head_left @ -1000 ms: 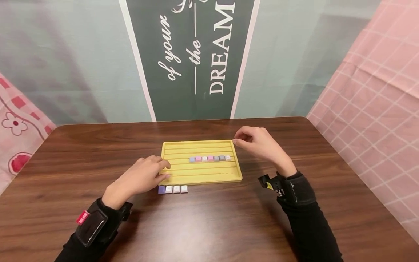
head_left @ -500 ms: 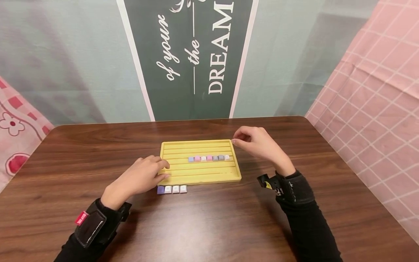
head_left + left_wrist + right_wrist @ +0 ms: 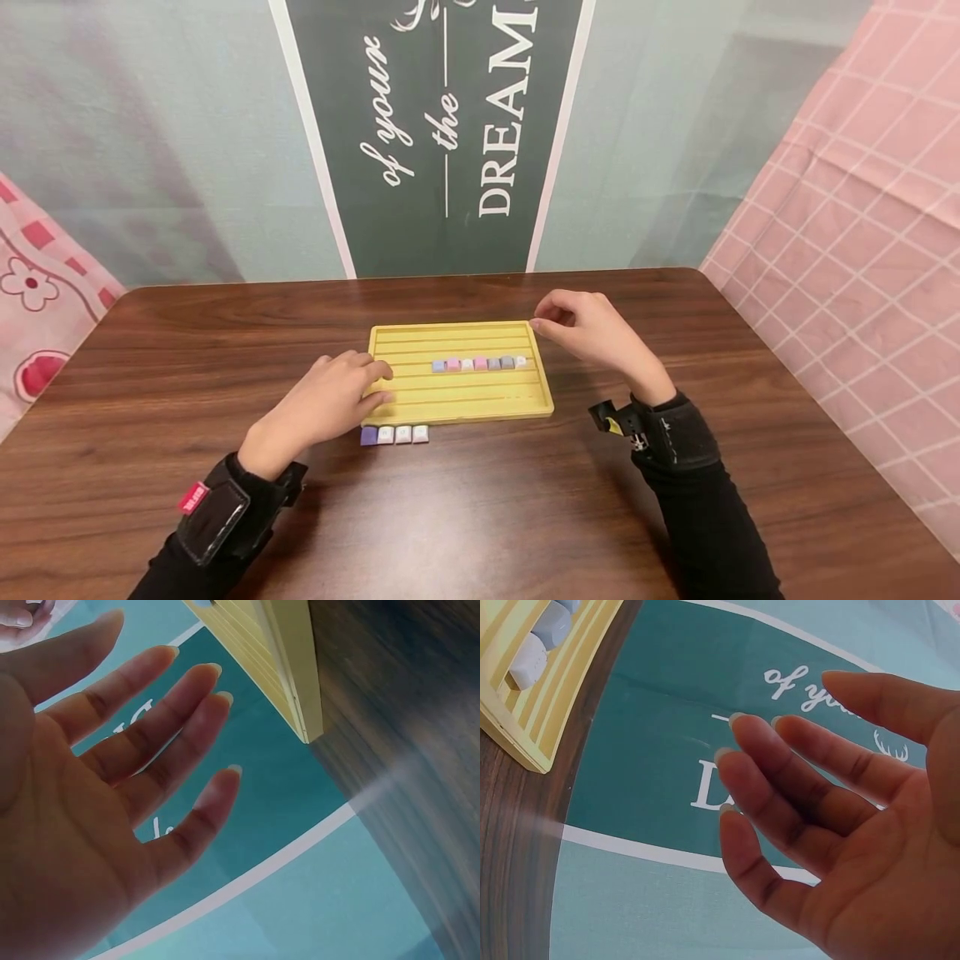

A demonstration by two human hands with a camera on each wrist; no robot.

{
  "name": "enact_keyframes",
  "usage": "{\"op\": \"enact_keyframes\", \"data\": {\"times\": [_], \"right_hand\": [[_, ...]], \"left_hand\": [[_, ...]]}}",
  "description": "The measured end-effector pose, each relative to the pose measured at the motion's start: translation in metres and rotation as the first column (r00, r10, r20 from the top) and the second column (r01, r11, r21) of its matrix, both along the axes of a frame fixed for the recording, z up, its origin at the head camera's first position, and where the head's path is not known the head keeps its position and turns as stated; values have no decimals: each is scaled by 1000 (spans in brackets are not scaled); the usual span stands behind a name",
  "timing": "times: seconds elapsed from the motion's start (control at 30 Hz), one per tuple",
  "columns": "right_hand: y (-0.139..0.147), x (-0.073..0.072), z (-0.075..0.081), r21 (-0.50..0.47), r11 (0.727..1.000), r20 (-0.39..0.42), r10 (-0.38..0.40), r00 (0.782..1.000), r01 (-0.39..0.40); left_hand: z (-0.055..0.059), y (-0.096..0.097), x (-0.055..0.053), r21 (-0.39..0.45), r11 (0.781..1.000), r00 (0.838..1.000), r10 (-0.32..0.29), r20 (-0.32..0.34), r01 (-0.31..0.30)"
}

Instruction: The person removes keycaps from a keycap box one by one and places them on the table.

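A shallow yellow ridged tray lies on the table, with a row of small keycaps in blue, pink, white and grey across its middle to right side. My left hand hovers at the tray's left edge, its fingertips over the rim. In the left wrist view that hand has loosely bent, spread fingers and holds nothing. Beside the tray's far right corner is my right hand; its fingers curve loosely with nothing between them in the right wrist view. One purple keycap and three white keycaps sit in front of the tray.
The brown wooden table ends at a green and blue cloth backdrop. Pink checked cloth hangs along the right side, and a pink and white flowered cloth is at the left.
My left hand has shifted very slightly right over the tray's edge. The right hand, tray and keycaps stay where they were, apart from slight camera sway.
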State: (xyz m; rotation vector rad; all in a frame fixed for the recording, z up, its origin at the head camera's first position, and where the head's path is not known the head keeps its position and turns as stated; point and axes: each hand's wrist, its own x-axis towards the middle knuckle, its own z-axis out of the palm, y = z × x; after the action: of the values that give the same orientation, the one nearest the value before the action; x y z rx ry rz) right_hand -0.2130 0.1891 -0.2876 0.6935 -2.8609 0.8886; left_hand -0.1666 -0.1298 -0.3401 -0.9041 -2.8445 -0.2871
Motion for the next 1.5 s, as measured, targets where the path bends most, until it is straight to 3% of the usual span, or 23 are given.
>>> {"op": "enact_keyframes", "data": {"times": [0.43,0.73,0.97,1.5], "right_hand": [[1,1,-1,-8,1000,-10,7,1000,-7],[1,-2,-7,-3,999,1,41,999,-41],[2,-4,-10,0,998,15,58,998,-58],[0,-6,-12,13,997,21,74,997,-74]], "left_hand": [[2,9,-1,12,1000,1000,-1,-13,1],[1,22,-11,5,1000,1000,-7,23,7],[-1,30,-17,-17,1000,1000,-24,13,25],[-5,45,-34,-11,1000,1000,1,10,-1]]}}
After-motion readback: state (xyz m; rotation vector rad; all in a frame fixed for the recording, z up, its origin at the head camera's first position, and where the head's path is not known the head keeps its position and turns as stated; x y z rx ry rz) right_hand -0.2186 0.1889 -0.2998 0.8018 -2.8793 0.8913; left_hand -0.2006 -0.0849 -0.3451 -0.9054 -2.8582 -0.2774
